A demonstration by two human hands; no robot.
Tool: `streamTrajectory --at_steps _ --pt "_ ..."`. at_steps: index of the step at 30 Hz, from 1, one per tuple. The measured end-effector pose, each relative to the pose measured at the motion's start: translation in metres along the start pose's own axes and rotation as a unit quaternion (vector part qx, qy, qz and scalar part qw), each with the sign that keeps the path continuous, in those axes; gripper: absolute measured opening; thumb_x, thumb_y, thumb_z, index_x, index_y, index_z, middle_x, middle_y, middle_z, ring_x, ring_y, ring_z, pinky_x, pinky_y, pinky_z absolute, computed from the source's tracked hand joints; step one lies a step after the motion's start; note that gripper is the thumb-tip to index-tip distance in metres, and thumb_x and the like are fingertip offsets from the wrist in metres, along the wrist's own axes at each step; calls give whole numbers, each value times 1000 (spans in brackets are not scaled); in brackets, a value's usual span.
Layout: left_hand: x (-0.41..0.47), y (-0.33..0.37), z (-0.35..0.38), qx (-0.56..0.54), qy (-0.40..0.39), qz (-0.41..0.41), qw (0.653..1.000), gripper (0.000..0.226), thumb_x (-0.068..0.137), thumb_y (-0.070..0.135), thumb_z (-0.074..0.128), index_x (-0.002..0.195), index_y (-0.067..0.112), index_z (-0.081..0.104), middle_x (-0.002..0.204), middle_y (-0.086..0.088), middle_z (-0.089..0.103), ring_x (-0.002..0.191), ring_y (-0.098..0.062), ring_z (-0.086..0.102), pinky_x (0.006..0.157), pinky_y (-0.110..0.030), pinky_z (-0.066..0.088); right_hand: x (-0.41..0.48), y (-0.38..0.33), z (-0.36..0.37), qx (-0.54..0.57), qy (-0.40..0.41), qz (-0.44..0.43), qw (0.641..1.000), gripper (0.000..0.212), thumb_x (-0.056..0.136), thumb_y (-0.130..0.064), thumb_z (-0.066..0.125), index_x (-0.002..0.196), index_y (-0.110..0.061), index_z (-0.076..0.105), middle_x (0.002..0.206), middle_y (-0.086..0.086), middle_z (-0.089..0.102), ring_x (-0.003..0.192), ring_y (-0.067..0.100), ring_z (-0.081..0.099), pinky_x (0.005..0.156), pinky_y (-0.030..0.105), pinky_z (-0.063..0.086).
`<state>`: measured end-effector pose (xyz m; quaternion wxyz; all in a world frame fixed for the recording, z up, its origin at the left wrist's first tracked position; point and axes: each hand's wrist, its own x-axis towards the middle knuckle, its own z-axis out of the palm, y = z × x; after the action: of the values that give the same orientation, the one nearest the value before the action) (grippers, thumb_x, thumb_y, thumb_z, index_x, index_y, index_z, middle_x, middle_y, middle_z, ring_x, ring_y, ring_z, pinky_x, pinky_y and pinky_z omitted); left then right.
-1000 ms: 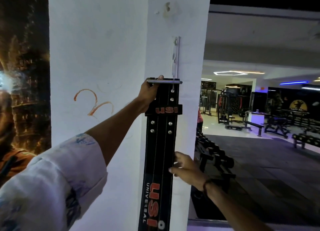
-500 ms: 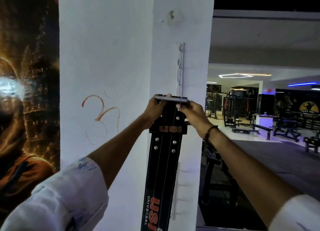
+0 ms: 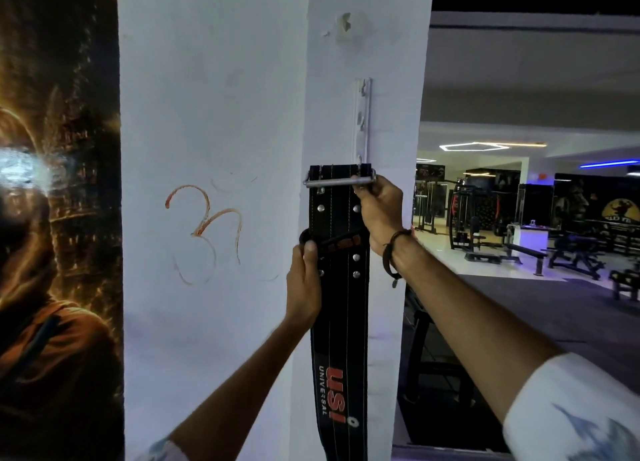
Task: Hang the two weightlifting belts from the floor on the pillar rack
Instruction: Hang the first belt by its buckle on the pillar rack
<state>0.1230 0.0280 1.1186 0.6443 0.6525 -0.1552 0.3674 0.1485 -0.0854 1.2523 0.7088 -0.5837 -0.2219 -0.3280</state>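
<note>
Scene: I stand at a white pillar (image 3: 214, 114) in a dim gym, both arms raised to a black belt (image 3: 341, 322) that hangs down the pillar's right face.
Belt: black leather, wide, with pale stitching in lines down its length, silver rivets in pairs near the top, and red "USI" lettering over white "UNIVERSAL" low on the strap.
Buckle: a silver metal bar (image 3: 334, 183) crosses the belt's top edge, just below the lowest hook of the rack (image 3: 362, 121).
Rack: a narrow white strip with small hooks, fixed upright on the pillar above the belt; whether the buckle is caught on a hook I cannot tell.
Right hand (image 3: 379, 215): my fingers are closed round the right end of the buckle bar; a dark cord sits on my wrist.
Left hand (image 3: 304, 287): I pinch the belt's loop (image 3: 341, 242), a black band with red letters, at the left edge; the loop sits askew across the strap.
Lower end: the strap runs out of view at the bottom.
Far right: benches and machines (image 3: 519, 239) stand well apart under blue and white lights.
</note>
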Motion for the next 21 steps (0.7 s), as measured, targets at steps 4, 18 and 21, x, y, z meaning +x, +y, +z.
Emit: streamTrajectory --at_steps 4,18,21 --pt "-31 -41 -5 80 -88 -11 993 43 99 53 35 101 17 59 87 9 68 77 -2 64 68 -20 51 9 -7 -14 8 31 13 999 12 91 -8 64 86 -18 67 78 -1 62 67 9 53 50 16 48" --pt "52 39 19 -34 -70 -10 997 42 102 46 49 95 10 72 86 -3 77 81 -22 73 69 -31 59 3 -11 -26 20 47 28 998 11 92 -11 64 102 -8 69 82 -3 64 76 13 58 63 19 53" --pt "-9 -9 14 8 -99 -35 994 36 97 51 53 81 19 60 66 12 62 63 -7 58 56 -21 47 9 -18 -30 26 74 19 997 19 93 -11 63 109 -2 67 79 -7 61 69 5 53 47 5 44"
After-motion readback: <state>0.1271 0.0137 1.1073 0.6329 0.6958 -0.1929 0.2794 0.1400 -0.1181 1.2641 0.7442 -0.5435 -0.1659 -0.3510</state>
